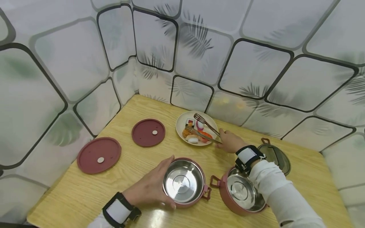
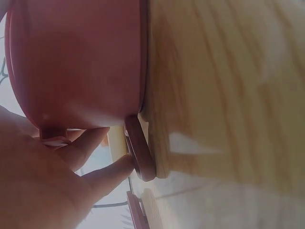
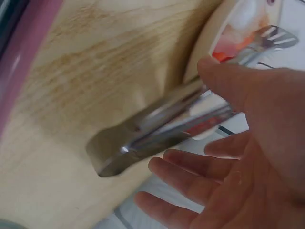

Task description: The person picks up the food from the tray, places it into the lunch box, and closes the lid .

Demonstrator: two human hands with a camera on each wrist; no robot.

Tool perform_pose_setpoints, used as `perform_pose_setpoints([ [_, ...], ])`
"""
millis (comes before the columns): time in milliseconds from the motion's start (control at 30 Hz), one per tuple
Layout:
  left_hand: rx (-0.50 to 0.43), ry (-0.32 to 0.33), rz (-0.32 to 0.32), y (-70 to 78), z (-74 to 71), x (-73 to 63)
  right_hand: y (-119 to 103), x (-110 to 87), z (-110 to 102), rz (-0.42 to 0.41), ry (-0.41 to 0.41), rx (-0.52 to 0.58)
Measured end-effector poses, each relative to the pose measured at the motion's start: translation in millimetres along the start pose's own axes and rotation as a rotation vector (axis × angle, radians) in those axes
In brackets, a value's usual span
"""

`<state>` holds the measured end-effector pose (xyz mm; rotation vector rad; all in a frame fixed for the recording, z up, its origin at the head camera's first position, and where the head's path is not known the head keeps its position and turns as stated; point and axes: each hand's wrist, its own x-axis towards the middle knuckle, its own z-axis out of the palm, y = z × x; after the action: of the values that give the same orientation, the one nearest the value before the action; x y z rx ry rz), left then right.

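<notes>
My left hand (image 1: 155, 185) grips the near-left wall of a small pink pot (image 1: 182, 186) with a steel inside. In the left wrist view, the pot's outer wall (image 2: 81, 67) fills the upper left, with fingers round its side near a dark red handle (image 2: 141, 155). Metal tongs (image 1: 210, 127) are held in my right hand (image 1: 231, 141), between thumb and fingers, with their slotted tips over a cream plate (image 1: 179, 126). The tongs' bent end (image 3: 112, 150) shows in the right wrist view, the other fingers spread beside it. Several sushi-like pieces (image 1: 206, 136) lie on the plate.
A larger pink pot (image 1: 228, 201) stands below my right forearm, its handle beside the small pot. Behind it lies a grey-green lid (image 1: 282, 160) with a handle. Two dark red lids (image 1: 146, 139) lie on the left of the wooden table. A patterned curtain (image 1: 194, 85) borders the table.
</notes>
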<state>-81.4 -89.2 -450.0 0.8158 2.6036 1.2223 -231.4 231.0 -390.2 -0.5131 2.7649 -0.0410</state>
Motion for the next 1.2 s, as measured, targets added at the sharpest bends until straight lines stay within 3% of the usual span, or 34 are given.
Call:
perform_pose_setpoints([
  [400, 0.059, -0.008, -0.021, -0.2, 2.2, 1.4, 2, 2.2, 9, -0.034, 0.111, 0.059],
  [500, 0.069, 0.002, -0.011, -0.7, 2.4, 1.0, 3, -0.1, 6, -0.056, 0.136, 0.117],
  [700, 0.065, 0.013, -0.007, -1.7, 2.2, -0.1, 9, -4.0, -7, -0.076, 0.090, 0.262],
  [900, 0.054, 0.018, -0.011, -2.2, 1.7, -0.4, 19, -6.4, -18, -0.008, 0.116, 0.188],
  [1200, 0.056, 0.018, -0.016, -2.8, 1.2, -1.6, 15, -14.9, -19, -0.001, 0.143, 0.063],
])
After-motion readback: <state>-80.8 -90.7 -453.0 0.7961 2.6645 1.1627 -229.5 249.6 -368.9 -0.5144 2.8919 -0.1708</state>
